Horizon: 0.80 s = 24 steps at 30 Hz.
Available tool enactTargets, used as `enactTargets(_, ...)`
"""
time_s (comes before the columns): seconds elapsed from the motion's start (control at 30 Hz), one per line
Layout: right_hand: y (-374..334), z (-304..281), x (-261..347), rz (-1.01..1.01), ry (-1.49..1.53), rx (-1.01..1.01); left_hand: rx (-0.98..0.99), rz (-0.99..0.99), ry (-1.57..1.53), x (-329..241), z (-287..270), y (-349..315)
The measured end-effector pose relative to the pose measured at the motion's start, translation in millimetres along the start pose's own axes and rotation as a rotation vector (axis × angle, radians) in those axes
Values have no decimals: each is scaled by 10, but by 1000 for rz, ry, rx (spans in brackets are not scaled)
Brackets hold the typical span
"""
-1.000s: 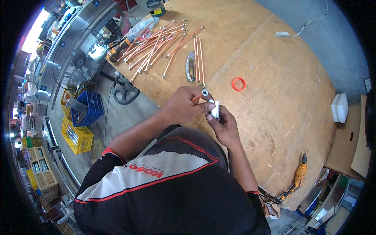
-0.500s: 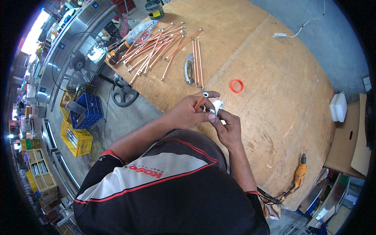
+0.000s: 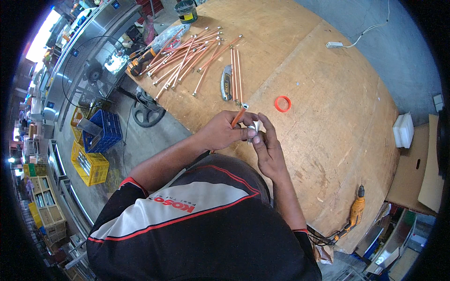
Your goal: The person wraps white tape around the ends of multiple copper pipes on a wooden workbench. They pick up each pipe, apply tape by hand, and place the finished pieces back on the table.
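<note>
My left hand point(image 3: 219, 132) is closed round a copper tube point(image 3: 239, 115) with a pale metal fitting at its upper end. Between my two hands, just right of the tube, sits a small white roll point(image 3: 256, 126) that looks like thread seal tape. My right hand point(image 3: 270, 152) pinches the roll, its forefinger raised over it, and my left thumb lies against it too. Fingers cover much of the roll. An orange-red plastic ring point(image 3: 282, 104) rests on the wooden table ahead of my right hand.
Several copper tubes point(image 3: 187, 58) with end fittings lie in a loose pile, beside a utility knife point(image 3: 226, 83). A cordless tool point(image 3: 139, 62) lies at the table's left edge, a yellow drill point(image 3: 357, 210) at the right. A dark bucket point(image 3: 186, 11) stands at the far edge.
The white roll has turned and shows less between my fingers. My right hand has shifted slightly left, with its forefinger now lifted. The tube's upper end has moved a little.
</note>
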State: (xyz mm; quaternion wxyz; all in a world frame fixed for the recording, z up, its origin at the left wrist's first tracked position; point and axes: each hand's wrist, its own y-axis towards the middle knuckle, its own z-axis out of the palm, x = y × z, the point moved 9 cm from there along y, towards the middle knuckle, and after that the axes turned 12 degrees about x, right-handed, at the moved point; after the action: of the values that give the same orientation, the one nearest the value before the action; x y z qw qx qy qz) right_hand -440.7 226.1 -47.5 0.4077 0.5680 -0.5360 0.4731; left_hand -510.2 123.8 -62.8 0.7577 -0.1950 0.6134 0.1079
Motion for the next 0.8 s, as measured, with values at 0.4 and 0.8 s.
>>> enactTargets(0.4, 53, -43, -133, 19, -65, -41, -222, 103, 537, -504, -8, -198)
enactTargets(0.8, 9, -358, 570, -159, -270, -188, -267, 113, 758, -701, 31, -227)
